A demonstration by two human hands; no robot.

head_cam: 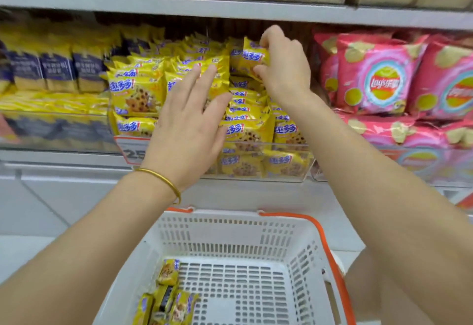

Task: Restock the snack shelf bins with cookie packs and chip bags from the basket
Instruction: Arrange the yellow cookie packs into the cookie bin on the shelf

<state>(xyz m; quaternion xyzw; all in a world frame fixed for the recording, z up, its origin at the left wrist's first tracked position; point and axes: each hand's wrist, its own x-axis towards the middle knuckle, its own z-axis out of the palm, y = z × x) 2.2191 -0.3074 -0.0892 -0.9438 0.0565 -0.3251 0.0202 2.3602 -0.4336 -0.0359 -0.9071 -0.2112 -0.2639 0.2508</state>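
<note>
Nearest us: white basket [230, 230], orange handles, directly below both wrists. A few cookie packs [167, 272] lie in its near-left corner, under the left forearm. We see no chip bags in it.

Far left of the fingers: navy-and-yellow packs [58, 68], a different product, untouched.

Left hand [186, 124], gold bangle [163, 180] at the wrist: fingers straight, slightly spread, gripping nothing. The fingertips [212, 68] lie against the front faces of the upright yellow packs in the clear bin [281, 173]. We judge this to be bracing the row so it does not tip forward.

Right hand [284, 68], just right of and above the left fingertips: thumb and curled fingers pinch the held pack [252, 54] by its right edge. It stands on end, long axis near vertical and leaning a little left, over the right-hand stack. We cannot tell whether it touches the packs beneath.

The coming move turns on this: the slot lies straight below the pinching fingers, between the braced row to their left and the bin's right wall. The right hand is nearer it and likely only needs to lower and let go.

Right of the fingers: pink chip bags [376, 78], beside the right wrist, untouched.
</note>
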